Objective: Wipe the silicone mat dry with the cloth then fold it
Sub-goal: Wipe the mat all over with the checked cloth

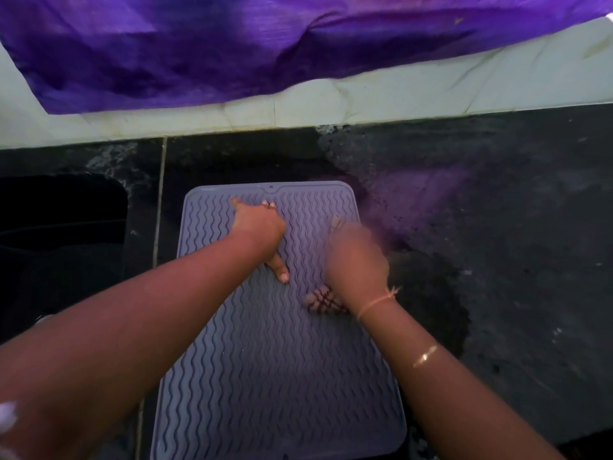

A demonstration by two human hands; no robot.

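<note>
A grey silicone mat (265, 376) with wavy ridges lies flat on the dark counter, long side running away from me. My left hand (260, 229) presses flat on its far half, fingers spread. My right hand (356, 260) is blurred by motion over the mat's right side and holds a pale cloth with dark red checks (323, 300). Only a corner of the cloth shows under the wrist.
The black stone counter (497, 244) looks wet and smeared to the right of the mat. A dark sink opening (63, 227) lies at the left. Behind runs a white tiled ledge (365, 101) with a purple cloth (265, 44) hanging over it.
</note>
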